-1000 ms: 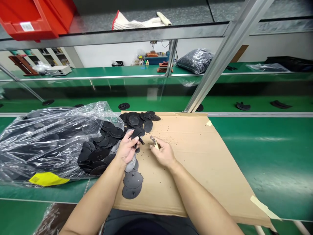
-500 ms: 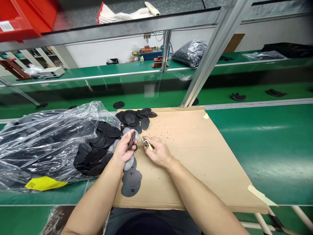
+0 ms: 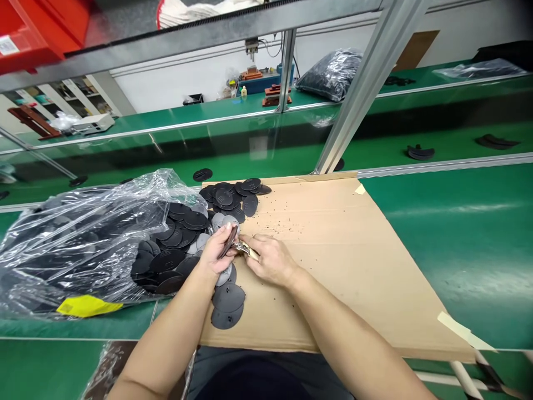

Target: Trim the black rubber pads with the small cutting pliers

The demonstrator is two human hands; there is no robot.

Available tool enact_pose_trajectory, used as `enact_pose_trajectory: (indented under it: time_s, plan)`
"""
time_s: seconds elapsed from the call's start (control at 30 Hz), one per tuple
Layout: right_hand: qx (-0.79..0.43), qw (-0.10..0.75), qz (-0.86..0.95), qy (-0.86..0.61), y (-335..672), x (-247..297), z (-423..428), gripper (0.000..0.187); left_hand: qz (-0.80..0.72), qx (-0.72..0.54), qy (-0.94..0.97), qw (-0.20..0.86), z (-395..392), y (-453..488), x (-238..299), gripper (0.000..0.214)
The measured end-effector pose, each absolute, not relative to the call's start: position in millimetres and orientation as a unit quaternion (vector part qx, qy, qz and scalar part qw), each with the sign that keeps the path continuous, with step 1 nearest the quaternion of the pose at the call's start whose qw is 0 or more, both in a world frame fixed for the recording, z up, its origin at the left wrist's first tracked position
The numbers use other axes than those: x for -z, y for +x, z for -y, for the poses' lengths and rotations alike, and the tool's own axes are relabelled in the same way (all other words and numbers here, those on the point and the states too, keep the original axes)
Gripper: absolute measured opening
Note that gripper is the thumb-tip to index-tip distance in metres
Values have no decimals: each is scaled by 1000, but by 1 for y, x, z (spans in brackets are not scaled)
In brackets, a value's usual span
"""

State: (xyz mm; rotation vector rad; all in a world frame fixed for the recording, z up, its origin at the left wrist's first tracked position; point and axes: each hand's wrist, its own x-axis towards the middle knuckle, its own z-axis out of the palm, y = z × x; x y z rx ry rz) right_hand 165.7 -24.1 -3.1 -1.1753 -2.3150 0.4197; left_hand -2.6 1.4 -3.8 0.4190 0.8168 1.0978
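Note:
My left hand (image 3: 215, 251) is closed on a dark oval plastic disc (image 3: 229, 242), held tilted on its edge. In my right hand (image 3: 272, 258) is a pair of nippers (image 3: 246, 249) with pale handles, their metal jaws at the side of the disc. Whether the jaws touch it I cannot tell. Just below my left hand, several dark oval discs (image 3: 228, 297) lie overlapping on the cardboard sheet (image 3: 333, 261). Another pile of black discs (image 3: 233, 197) sits at the sheet's far left corner. Tiny dark scraps are scattered over the cardboard.
At left a clear plastic bag (image 3: 83, 233) spills black discs toward the cardboard. A slanted metal post (image 3: 358, 89) rises behind the sheet. Beyond runs a green conveyor belt (image 3: 233, 150) with a few black parts. A red bin (image 3: 45, 33) stands upper left.
The nippers have moved left, from apart to right beside the disc. My left hand still holds the disc. The whole view has shifted slightly.

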Motion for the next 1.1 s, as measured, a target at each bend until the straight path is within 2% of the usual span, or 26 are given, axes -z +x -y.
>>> enact_pose_trajectory:
  time_s: [0.43, 0.9, 1.0, 1.1]
  plan:
    - [-144, 212, 853, -454, 166, -2, 26, 46, -379, -502, 205, 750, -1, -3, 4, 30]
    - [-99, 111, 856, -495, 162, -12, 29, 38, -428, -523, 172, 717, -2, 3, 5, 28]
    - [-94, 117, 850, -504, 161, -9, 28, 41, -433, -520, 173, 716, -4, 4, 6, 28]
    - [-126, 191, 833, -504, 162, 0, 24, 42, -427, -534, 173, 709, -5, 6, 4, 29]
